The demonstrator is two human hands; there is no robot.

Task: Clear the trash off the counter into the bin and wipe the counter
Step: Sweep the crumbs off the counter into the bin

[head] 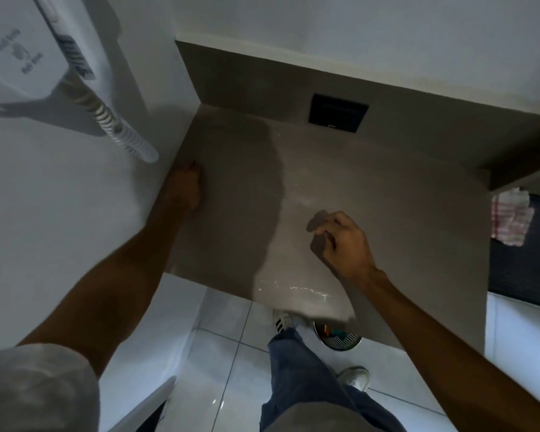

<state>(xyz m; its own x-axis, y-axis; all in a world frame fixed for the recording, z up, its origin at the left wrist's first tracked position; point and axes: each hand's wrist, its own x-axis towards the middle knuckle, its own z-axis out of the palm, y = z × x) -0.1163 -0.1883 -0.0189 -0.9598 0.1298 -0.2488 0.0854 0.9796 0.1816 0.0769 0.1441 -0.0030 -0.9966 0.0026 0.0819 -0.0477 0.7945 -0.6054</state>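
The grey-brown counter [371, 188] has a bare top with faint wet streaks near its front edge. My left hand [184, 188] rests on the counter's left side against the white wall, fingers curled into a fist with nothing visible in it. My right hand [345, 241] hovers just over the middle of the counter, fingers curled and thumb close to the forefinger, with nothing seen between them. The bin [337, 336] stands on the floor, partly hidden under the counter's front edge, with colourful trash inside. A red-and-white checked cloth [510, 216] lies to the right of the counter.
A white wall-mounted hair dryer [28, 57] with a coiled cord [119, 129] hangs at upper left. A black plate [339, 113] is set in the back wall. A dark ribbed surface [524, 269] lies at right. My legs and shoes stand on white floor tiles [219, 344] below.
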